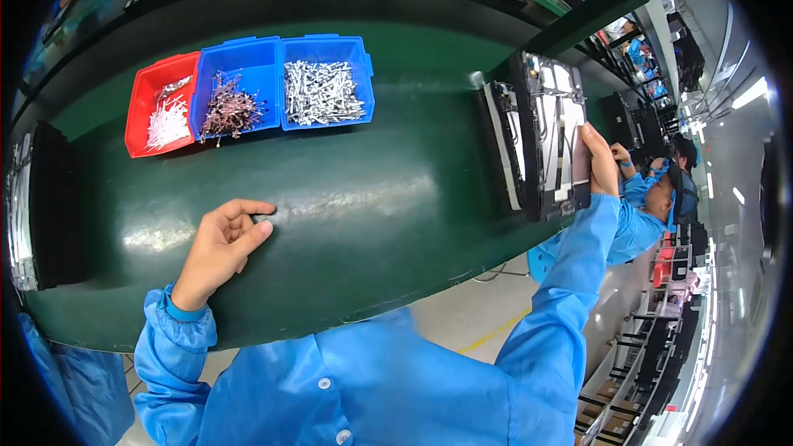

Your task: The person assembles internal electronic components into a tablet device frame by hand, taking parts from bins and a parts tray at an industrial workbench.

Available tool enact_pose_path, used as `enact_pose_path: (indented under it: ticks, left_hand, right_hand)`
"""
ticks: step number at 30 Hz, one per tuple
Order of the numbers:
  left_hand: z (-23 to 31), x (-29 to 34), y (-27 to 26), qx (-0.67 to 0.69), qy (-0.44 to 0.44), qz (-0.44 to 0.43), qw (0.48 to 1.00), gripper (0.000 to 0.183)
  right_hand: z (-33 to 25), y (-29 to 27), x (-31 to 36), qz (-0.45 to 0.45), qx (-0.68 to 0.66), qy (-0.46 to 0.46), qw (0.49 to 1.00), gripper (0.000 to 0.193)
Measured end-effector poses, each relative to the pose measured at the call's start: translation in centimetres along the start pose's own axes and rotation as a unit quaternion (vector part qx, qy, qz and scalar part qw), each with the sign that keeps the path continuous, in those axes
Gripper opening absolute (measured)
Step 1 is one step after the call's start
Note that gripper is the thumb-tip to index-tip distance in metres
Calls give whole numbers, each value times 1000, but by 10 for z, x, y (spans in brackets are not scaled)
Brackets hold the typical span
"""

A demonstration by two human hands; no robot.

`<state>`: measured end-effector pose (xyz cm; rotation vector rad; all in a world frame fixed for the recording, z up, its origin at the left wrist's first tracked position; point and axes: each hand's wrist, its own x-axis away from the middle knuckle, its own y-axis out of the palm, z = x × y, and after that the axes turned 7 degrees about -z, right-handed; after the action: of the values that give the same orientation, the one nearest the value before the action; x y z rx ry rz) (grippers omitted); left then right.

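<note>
My left hand (216, 249) hovers over the green table at the left of centre, in front of the bins. Its thumb and forefinger come together around something small and dark that I cannot make out. At the right, my right hand (601, 158) grips the edge of a black-framed electronic assembly (558, 136) with silver panels and wiring, tilted up on its side. Close beside it, another similar assembly (502, 144) stands, partly hidden behind the first. My right fingers show only in part.
A red bin (135, 120) with small white pieces, a blue bin (239, 54) with brownish screw-like parts and a blue bin (368, 87) with silver ones stand at the back left. Another black assembly (58, 206) sits far left. Co-workers (648, 198) sit at the right.
</note>
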<state>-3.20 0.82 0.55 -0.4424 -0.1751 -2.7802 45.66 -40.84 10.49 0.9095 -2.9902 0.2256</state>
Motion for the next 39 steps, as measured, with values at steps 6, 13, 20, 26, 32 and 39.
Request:
enact_pose_path:
  ticks: [6, 13, 20, 26, 32, 39]
  left_hand:
    - [3, 2, -1, -26, -5, -3, 1000, 31]
    - [-3, 4, -3, 2, -8, 0, 1000, 27]
    - [-2, 4, -3, -1, -13, -1, 1000, 26]
    - [13, 1, 3, -43, -54, -12, 998, 25]
    - [16, -2, -4, -86, -47, -73, 993, 31]
    - [7, -6, -15, -138, -2, -98, 986, 30]
  right_hand:
    - [44, -48, -37, -34, 94, 87, 991, 33]
    - [56, -47, -46, -79, 39, 114, 990, 36]
    - [45, -35, -40, -62, 318, 64, 944, 50]
    - [17, 35, -5, -28, 479, 13, 877, 120]
    - [7, 85, 13, 12, 549, 118, 827, 137]
    - [3, 125, 28, 125, 668, -30, 733, 123]
